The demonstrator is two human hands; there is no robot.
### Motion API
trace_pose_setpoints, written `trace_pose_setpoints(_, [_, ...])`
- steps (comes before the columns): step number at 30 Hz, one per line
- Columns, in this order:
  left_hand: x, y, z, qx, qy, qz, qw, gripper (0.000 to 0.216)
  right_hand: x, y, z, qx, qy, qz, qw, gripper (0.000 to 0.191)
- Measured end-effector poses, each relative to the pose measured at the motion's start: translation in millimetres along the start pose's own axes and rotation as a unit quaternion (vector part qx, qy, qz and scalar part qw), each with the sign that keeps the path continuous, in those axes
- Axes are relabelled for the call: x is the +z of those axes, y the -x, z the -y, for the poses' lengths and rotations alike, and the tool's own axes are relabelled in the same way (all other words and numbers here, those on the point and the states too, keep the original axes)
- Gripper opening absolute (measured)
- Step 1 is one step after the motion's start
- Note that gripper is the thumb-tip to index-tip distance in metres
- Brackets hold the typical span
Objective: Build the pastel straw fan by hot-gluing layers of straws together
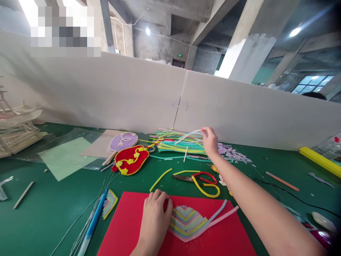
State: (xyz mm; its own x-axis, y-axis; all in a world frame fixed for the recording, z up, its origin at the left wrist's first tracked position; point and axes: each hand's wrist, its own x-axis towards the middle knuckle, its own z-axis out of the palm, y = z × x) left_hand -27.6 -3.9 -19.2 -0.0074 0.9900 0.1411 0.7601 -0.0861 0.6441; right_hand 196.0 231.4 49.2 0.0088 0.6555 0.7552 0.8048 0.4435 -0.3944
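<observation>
My left hand (pixel 156 212) lies on a red mat (pixel 128 227), fingers curled down against the left edge of a pastel striped V-shaped pipe-cleaner piece (pixel 186 222). My right hand (pixel 210 140) reaches far forward and pinches a white pipe cleaner (pixel 189 134) lifted from a pile of coloured pipe cleaners (pixel 178 144) near the grey partition.
A red fan with yellow flowers (pixel 131 160) and a purple fan (pixel 123 141) lie at centre left. Red-and-yellow handled scissors (pixel 205 181) sit beyond the mat. Thin wires and a blue pen (pixel 93 220) lie left. A grey partition board (pixel 149 96) walls the table's back.
</observation>
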Motion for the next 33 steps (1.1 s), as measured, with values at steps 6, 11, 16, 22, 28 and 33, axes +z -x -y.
trace_pose_setpoints(6, [-1.6, 0.8, -2.4, 0.014, -0.024, -0.012, 1.0, 0.024, -46.3, -20.3, 21.5, 0.015, -0.045, -0.057, 0.997, 0.017])
trace_pose_setpoints(11, [1.0, 0.5, -0.8, 0.023, 0.025, -0.042, 0.999, 0.027, -93.0, 26.3, 50.1, -0.004, -0.075, 0.016, 0.997, 0.016])
trace_pose_setpoints(16, [-8.6, -1.8, -3.0, 0.007, 0.114, -0.095, 0.989, 0.028, -138.6, 117.1, 79.5, -0.037, -0.12, 0.101, 0.987, 0.015])
trace_pose_setpoints(22, [-36.2, 28.5, -21.5, -0.041, 0.172, -0.15, 0.973, 0.024, -172.5, 192.4, 91.4, -0.009, -0.099, 0.123, 0.987, 0.008])
trace_pose_setpoints(28, [-26.0, 78.4, -18.9, -0.116, 0.326, -0.065, 0.936, 0.032, -180.2, 234.7, 96.8, -0.008, -0.108, 0.132, 0.985, 0.011])
trace_pose_setpoints(33, [-18.8, 91.6, -16.6, -0.234, 0.438, -0.017, 0.868, 0.037, -180.4, 251.2, 87.3, -0.026, -0.115, 0.188, 0.975, 0.01])
